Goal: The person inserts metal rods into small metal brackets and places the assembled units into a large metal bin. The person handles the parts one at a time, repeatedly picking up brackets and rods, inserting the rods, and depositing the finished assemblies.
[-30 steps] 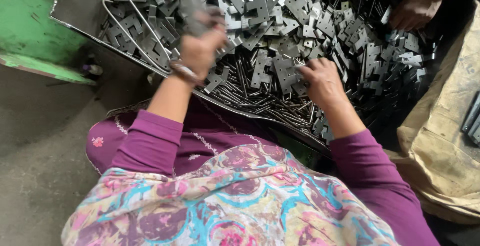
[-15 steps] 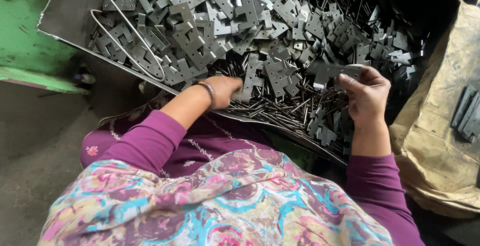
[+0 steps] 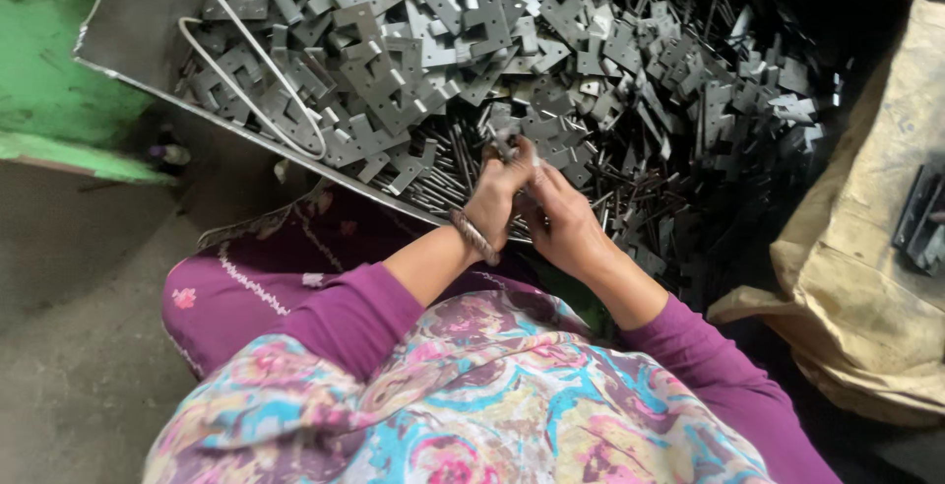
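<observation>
Both hands meet at the centre of the frame, just above the person's purple-sleeved forearms. The left hand (image 3: 497,198), with a metal bangle (image 3: 474,236) at the wrist, and the right hand (image 3: 561,216) are pressed close together, fingers curled around a small grey stamped metal hinge plate (image 3: 505,146). Only a sliver of the plate shows above the fingertips, so its long axis seems to run up the frame, pointing away from the person toward the heap, though most of it is hidden and its exact tilt cannot be told.

The hands hover over the near edge of a large heap of grey notched hinge plates (image 3: 463,41) that fills the upper half of the frame. Beneath and beside the plates lie thin dark steel pins (image 3: 453,164), most slanting from lower left to upper right. A loop of pale bent wire (image 3: 258,70) rests on the heap at upper left. The heap sits on a grey metal sheet (image 3: 133,21), next to a green painted surface (image 3: 49,70) at far left. A tan sack (image 3: 866,277) slumps at right.
</observation>
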